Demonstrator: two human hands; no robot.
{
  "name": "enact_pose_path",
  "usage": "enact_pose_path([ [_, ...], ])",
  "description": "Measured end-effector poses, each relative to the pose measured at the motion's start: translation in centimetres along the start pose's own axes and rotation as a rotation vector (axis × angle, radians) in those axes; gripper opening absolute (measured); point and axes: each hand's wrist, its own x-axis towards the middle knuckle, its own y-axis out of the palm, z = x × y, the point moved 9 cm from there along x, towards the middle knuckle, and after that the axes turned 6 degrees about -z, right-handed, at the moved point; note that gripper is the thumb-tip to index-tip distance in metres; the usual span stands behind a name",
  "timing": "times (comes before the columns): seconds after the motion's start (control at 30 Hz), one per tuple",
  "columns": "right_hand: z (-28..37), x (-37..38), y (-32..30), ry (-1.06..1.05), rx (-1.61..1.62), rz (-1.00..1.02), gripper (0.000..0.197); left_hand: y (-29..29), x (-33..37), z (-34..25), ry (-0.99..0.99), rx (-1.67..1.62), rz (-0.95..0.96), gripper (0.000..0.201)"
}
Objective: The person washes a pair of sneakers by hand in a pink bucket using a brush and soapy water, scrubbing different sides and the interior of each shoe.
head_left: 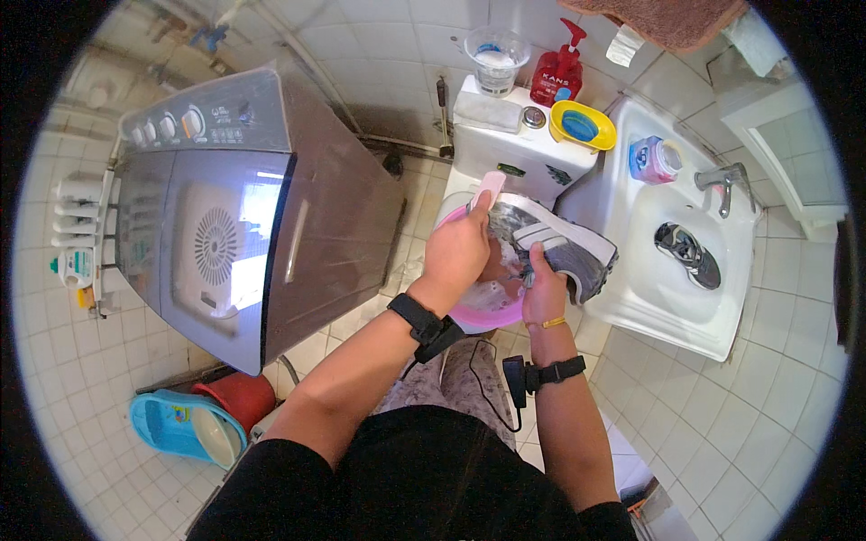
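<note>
A grey sneaker with a white sole is tilted over a pink basin with soapy suds in it. My right hand is closed on the sneaker near its right end, thumb lying on its side. My left hand is closed round a brush with a pale pink handle, at the sneaker's left end. The brush's bristles are hidden. Foam shows on the sneaker's left part and in the water below. Another dark shoe lies in the white washbasin to the right.
A toilet tank behind the basin holds a clear cup, a red pump bottle and a yellow dish. A tub stands by the faucet. At left is a washing machine; below it are blue and red tubs.
</note>
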Motion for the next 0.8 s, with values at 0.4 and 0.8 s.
enact_pose_path([
  [0.4,-2.1,0.4,-0.8,0.043,0.051,0.061,0.048,0.2,-1.6,0.0,0.087,0.031,0.008,0.053],
  [0.8,-1.2,-0.7,0.5,0.123,0.118,0.042,0.05,2.0,-2.7,-1.3,0.185,0.186,0.043,0.071],
])
